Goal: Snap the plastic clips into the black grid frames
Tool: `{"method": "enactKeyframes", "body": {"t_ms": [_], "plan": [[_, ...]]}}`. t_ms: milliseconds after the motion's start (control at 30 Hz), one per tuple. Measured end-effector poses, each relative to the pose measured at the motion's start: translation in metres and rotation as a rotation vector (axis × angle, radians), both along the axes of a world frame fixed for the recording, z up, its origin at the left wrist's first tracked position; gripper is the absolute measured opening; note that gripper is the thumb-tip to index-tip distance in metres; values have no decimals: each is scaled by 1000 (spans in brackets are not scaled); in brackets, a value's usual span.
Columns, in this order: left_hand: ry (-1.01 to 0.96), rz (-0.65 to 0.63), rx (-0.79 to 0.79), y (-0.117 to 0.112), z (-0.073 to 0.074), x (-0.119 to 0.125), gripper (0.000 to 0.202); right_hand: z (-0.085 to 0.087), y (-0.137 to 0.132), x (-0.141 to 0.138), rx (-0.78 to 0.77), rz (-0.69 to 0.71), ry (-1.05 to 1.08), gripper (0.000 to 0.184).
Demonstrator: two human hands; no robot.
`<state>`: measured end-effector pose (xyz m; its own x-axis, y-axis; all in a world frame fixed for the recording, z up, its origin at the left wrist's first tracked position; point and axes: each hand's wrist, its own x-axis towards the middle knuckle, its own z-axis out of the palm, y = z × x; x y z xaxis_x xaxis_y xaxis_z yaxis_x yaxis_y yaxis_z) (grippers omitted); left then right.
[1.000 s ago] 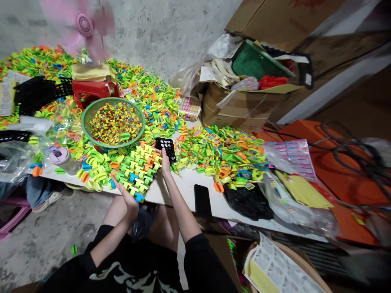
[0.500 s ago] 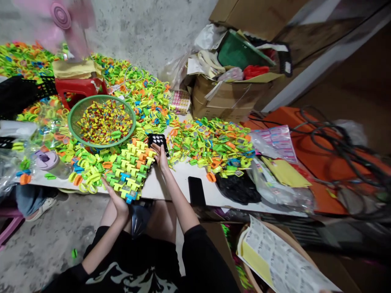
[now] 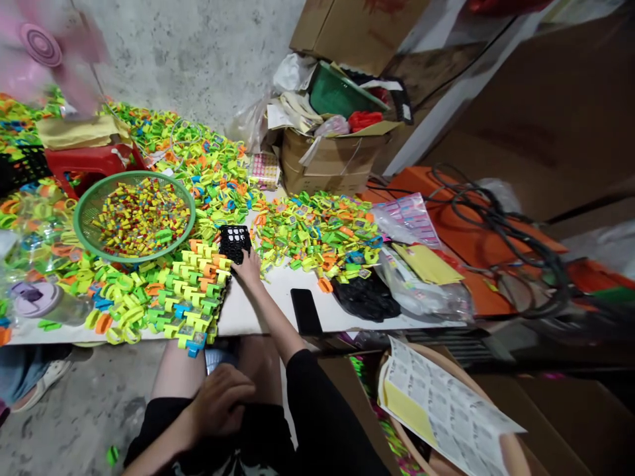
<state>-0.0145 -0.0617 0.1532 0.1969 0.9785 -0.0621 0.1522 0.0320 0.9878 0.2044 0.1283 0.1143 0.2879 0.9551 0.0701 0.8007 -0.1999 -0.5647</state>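
My right hand is at the near edge of a black plastic grid tray on the table, fingers gripping its rim. Left of it, rows of yellow, green, orange and blue toy watches sit packed on a dark rack, whose corner overhangs the table's front edge. Over my lap is my left hand, its fingers curled in and nothing visible in them. A green basket of small yellow and red pieces stands behind the rack. Loose toy watches spread around.
A black phone lies near the front edge, with a black plastic bag to its right. At left are a lidded cup, a red stool and a spinning pink fan. A full cardboard box stands behind.
My left hand has left the rack of toy watches and drawn back over my lap. My right hand has moved from the rack's side to the black tray. The view has swung right.
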Motion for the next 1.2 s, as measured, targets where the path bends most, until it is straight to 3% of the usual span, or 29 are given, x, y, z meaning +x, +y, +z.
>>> {"method": "enactKeyframes", "body": {"t_ms": [167, 300, 400, 533, 700, 800, 900, 1033, 1200], "plan": [[192, -90, 28, -11, -5, -7, 45, 5, -2, 16, -14, -64, 1, 41], [352, -370, 63, -35, -27, 10, 38, 14, -7, 24, 10, -71, -20, 24], [397, -563, 89, -45, -45, 19, 35, 20, -12, 36, 84, -113, 77, 21], [440, -514, 59, -42, -53, 19, 34, 22, -19, 51, 137, -140, 478, 20], [450, -470, 52, -34, -40, 29, 32, 20, -24, 57, -27, -38, 1102, 14], [451, -484, 64, -32, -35, 38, 31, 20, -25, 61, -11, -50, 1195, 16], [443, -519, 71, -33, -35, 42, 32, 19, -31, 74, 131, -133, 1210, 16], [423, -534, 85, -34, -42, 42, 32, 8, -72, 100, 249, -169, 1259, 27], [423, -359, 231, -28, -51, 46, 31, -37, -182, 102, 41, -114, 1275, 35]]}}
